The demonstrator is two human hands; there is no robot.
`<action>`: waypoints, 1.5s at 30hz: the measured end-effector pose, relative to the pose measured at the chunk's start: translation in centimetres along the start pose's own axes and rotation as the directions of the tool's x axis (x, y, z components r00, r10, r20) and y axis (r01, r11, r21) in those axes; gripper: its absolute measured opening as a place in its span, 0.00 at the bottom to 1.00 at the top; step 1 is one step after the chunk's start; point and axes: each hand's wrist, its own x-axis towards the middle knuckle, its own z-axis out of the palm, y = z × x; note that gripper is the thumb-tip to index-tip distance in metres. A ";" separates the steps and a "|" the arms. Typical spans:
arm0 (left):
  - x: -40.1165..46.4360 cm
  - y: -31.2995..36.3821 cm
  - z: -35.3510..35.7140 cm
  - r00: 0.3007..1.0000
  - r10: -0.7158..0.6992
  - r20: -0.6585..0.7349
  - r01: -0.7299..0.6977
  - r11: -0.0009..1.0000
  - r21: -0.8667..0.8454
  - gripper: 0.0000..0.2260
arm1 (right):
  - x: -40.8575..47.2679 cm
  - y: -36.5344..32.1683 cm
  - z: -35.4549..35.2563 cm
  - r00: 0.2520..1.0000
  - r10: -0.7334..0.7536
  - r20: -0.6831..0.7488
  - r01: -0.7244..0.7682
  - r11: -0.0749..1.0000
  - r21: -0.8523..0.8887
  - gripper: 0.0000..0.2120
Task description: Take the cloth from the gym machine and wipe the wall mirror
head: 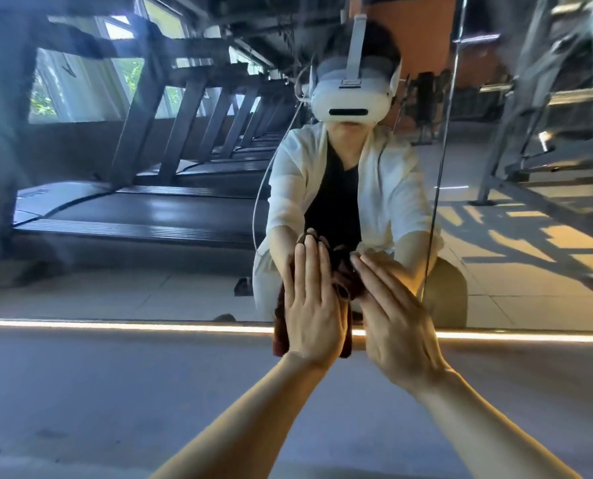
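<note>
Dark red cloth (280, 326), white headset (352, 95)

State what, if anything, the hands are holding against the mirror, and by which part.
A dark red cloth is pressed flat to the mirror under the straight fingers of the left hand and right hand, across its middle; neither hand grips it.

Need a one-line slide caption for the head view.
Both hands, left hand and right hand, press a dark red cloth flat against the wall mirror, low near its lit bottom edge.
</note>
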 end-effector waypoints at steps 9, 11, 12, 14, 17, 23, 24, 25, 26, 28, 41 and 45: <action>21.5 -0.9 -6.0 0.979 0.100 -0.175 -0.096 0.995 0.035 0.25 | 14.6 3.5 -4.2 0.991 -0.018 -0.133 -0.003 0.989 -0.150 0.23; 25.9 -1.7 -7.3 0.968 0.057 -0.246 -0.046 0.998 0.049 0.25 | 18.8 4.1 -5.3 0.983 -0.001 -0.183 -0.033 0.982 -0.186 0.23; 27.3 -1.8 -7.8 0.962 0.028 -0.271 -0.016 0.999 0.047 0.25 | 20.3 4.4 -5.8 0.979 0.008 -0.206 -0.049 0.979 -0.196 0.24; 27.8 -1.3 -8.0 0.951 -0.009 -0.308 0.018 0.999 0.026 0.24 | 21.9 4.5 -6.1 0.973 0.020 -0.230 -0.064 0.980 -0.186 0.25; 24.5 -0.3 -6.7 0.954 0.019 -0.300 -0.014 1.000 0.020 0.24 | 19.1 3.9 -4.7 0.976 -0.029 -0.217 -0.015 0.981 -0.196 0.25; 12.2 0.2 -2.6 0.983 0.115 -0.143 -0.101 0.989 0.106 0.25 | 7.0 4.2 0.1 0.989 -0.131 -0.070 0.101 0.941 -0.324 0.25; 10.4 0.2 -1.8 0.984 0.120 -0.129 -0.104 0.987 0.125 0.25 | 5.6 4.1 0.6 0.992 -0.114 -0.051 0.094 0.948 -0.305 0.24; 8.7 0.2 -1.2 0.984 0.127 -0.123 -0.109 0.984 0.140 0.26 | 4.4 3.9 1.0 0.994 -0.104 -0.031 0.091 0.954 -0.286 0.24; 7.1 0.2 -0.7 0.983 0.130 -0.126 -0.111 0.982 0.150 0.25 | 3.2 3.6 1.4 0.995 -0.098 -0.015 0.090 0.956 -0.279 0.24; 4.0 0.1 0.2 0.986 0.116 -0.118 -0.098 0.984 0.152 0.25 | 0.7 3.4 2.2 0.997 -0.080 0.007 0.078 0.948 -0.308 0.26; -0.7 -0.7 -1.1 0.999 0.012 0.034 -0.015 0.997 0.080 0.37 | -2.1 3.7 -0.3 0.986 -0.150 0.078 0.162 0.972 -0.169 0.27; 3.8 3.7 0.5 0.969 -0.218 -0.113 0.213 0.976 -0.054 0.28 | -1.8 5.2 -1.1 0.997 -0.077 -0.007 0.075 0.986 -0.150 0.27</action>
